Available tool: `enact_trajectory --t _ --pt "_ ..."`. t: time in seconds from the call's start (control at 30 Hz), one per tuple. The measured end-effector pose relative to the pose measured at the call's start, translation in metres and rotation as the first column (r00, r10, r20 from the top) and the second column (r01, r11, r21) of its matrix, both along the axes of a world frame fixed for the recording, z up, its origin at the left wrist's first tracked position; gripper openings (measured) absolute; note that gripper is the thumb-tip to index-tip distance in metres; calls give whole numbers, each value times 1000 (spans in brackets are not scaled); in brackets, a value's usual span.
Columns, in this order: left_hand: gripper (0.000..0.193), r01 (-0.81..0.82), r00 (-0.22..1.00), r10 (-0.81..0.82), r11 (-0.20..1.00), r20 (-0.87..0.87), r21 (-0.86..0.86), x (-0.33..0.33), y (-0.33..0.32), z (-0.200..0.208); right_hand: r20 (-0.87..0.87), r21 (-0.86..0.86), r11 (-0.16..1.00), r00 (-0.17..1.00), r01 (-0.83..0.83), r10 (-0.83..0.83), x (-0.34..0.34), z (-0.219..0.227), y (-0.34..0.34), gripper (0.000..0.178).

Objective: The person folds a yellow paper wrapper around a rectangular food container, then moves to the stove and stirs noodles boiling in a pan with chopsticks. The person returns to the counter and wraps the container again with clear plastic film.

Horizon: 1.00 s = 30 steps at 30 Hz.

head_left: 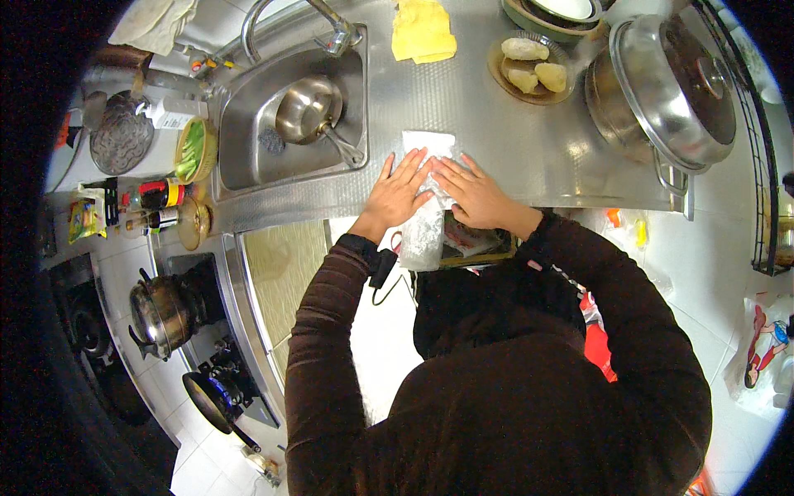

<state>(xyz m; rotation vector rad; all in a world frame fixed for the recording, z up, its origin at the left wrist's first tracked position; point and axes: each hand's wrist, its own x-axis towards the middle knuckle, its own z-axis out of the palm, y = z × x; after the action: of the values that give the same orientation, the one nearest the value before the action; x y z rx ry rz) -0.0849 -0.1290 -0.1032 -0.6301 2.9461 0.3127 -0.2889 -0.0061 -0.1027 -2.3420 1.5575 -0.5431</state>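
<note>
A long strip of crinkled, translucent white plastic (423,236), perhaps a bag or film, lies across the front of the steel counter and hangs down over its edge. My left hand (399,192) rests on its left side, fingers stretched forward and slightly apart. On the other side, my right hand (477,194) lies with fingers extended and its fingertips close to those of the left. Both palms face down on or beside the plastic, and neither hand grips anything. Whether something lies under the plastic is hidden.
Left of my hands, a sink (233,136) holds a small saucepan (310,107). Toward the back lie a yellow cloth (423,31) and a plate (506,83) of pale peeled pieces. A large lidded steel pot (616,103) stands right. A stove at left carries a pot (161,314) and frying pan (207,403).
</note>
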Motion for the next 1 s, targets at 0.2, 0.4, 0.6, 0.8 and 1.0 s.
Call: enact_trajectory --t 0.2,0.4,0.6,0.8,1.0 --pt "61 -212 968 211 977 -136 6 -27 14 -12 -22 -40 998 999 -49 48 -11 11 10 73" --pt "56 -224 958 221 975 -181 2 -43 4 2 -31 -134 989 998 -55 51 1 -4 30 62" --pt "59 -56 990 31 981 -140 -183 -49 -4 5 -44 -282 955 996 -91 82 11 -23 43 47" --pt "64 10 993 -6 999 -121 33 -46 -13 -10 94 -345 892 935 -292 343 9 -18 39 29" --pt "64 -214 956 221 975 -192 61 -72 -15 -24 140 -287 935 957 -208 256 -28 -7 20 20"
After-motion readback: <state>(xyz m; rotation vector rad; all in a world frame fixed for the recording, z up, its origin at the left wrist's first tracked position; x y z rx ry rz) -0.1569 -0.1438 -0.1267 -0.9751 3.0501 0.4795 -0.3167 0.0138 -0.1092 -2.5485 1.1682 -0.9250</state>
